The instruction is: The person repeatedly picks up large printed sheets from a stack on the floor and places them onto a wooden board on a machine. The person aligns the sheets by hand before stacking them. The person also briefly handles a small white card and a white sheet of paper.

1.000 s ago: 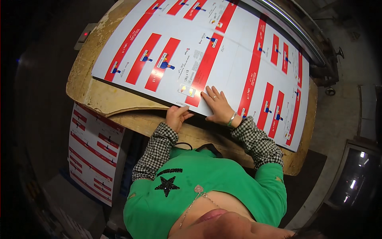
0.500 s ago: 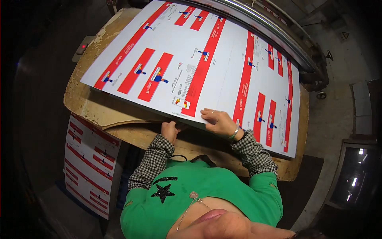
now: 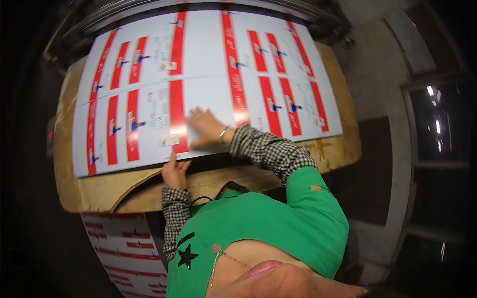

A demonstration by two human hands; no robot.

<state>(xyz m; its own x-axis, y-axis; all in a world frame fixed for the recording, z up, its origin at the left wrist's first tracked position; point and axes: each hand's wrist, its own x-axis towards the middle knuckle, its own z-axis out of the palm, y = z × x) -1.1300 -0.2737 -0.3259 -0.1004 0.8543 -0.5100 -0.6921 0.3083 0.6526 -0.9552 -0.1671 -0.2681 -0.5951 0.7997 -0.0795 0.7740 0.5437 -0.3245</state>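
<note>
A large white printed sheet (image 3: 206, 89) with red stripes and small blue figures lies across a worn wooden table (image 3: 338, 94). My right hand (image 3: 204, 130) rests on the sheet near its front edge, palm down with the fingers spread, slightly blurred. Just left of it, my left hand (image 3: 175, 174) is at the front edge, its raised index finger touching the border and the thumb apart. Dark shadow shows beneath that edge, so whatever lies right under the sheet is hard to make out.
A metal roller machine (image 3: 198, 9) spans the table's far side, with the sheet's far edge at it. Below the table's left front, more red-striped printed sheets (image 3: 124, 248) are stacked. A curved cut-out (image 3: 134, 191) shapes the table's front.
My view has turned, so the sheet and machine now appear straight ahead. My right hand has gone from gripping the edge to lying flat on the sheet. My left hand's fingers have opened.
</note>
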